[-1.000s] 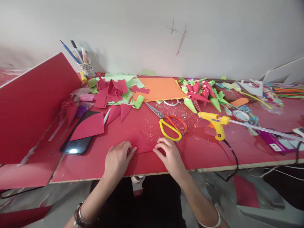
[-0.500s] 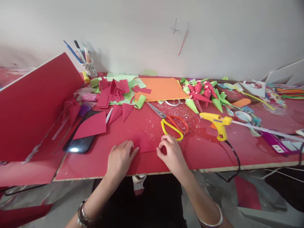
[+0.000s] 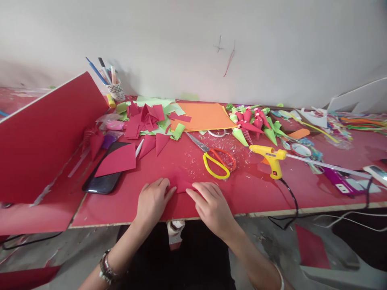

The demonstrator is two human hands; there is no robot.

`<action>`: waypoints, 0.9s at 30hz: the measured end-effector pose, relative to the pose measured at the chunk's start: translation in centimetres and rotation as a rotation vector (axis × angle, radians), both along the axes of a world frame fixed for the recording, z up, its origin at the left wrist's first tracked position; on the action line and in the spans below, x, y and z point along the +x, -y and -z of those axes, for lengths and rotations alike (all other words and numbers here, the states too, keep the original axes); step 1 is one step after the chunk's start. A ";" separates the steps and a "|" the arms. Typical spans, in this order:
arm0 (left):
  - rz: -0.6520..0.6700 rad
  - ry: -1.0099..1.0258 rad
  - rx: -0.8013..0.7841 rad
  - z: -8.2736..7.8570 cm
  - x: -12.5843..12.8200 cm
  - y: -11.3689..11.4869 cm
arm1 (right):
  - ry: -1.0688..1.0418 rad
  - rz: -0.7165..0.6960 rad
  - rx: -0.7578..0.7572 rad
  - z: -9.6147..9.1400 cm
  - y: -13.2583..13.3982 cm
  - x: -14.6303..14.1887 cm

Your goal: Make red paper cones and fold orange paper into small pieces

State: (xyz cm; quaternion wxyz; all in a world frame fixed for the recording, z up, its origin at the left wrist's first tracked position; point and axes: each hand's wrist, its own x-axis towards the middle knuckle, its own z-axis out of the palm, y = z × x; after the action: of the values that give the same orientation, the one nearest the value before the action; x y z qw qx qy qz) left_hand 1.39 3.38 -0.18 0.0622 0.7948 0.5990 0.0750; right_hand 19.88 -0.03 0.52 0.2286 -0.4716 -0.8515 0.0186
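A small piece of red paper (image 3: pixel 180 181) lies flat on the red table (image 3: pixel 260 193) near its front edge. My left hand (image 3: pixel 152 200) rests on the paper's left side, fingers stretched out flat. My right hand (image 3: pixel 211 205) lies over the paper's right side, fingers extended and pressing down. Neither hand grips anything. Part of the paper is hidden under both hands.
Yellow-and-orange scissors (image 3: pixel 215 159) lie just beyond my right hand. A yellow glue gun (image 3: pixel 271 158) with a black cord sits to the right. A phone (image 3: pixel 104 180) under a red sheet lies left. Paper scraps, an orange sheet (image 3: pixel 203 116), paper cones (image 3: pixel 252 123) and a pen cup (image 3: pixel 115 88) crowd the back.
My right hand was pinched near the scissors half a second ago; it has opened, moved left and come down flat on the red paper. My left hand has stayed put.
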 end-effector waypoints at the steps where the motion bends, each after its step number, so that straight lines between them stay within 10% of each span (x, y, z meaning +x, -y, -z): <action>1: -0.001 -0.001 0.003 0.0 0.0 0.0 | 0.017 -0.020 -0.020 0.0 0.1 0.0; 10: 0.024 -0.019 0.207 -0.1 -0.1 0.8 | 0.082 -0.007 -0.147 0.8 0.6 -0.3; 16: 0.437 -0.038 0.110 -0.8 0.1 2.2 | 0.094 0.000 -0.162 0.8 0.5 -0.4; 27: 0.376 -0.102 0.192 0.7 -3.1 3.8 | 0.104 -0.008 -0.153 1.0 0.6 0.2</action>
State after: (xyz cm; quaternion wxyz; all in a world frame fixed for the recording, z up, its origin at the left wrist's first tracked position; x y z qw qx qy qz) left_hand -1.68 -0.41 -0.91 -0.0313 0.8976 0.4327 0.0787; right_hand 20.13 -0.66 -0.48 0.1474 -0.4846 -0.8601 0.0602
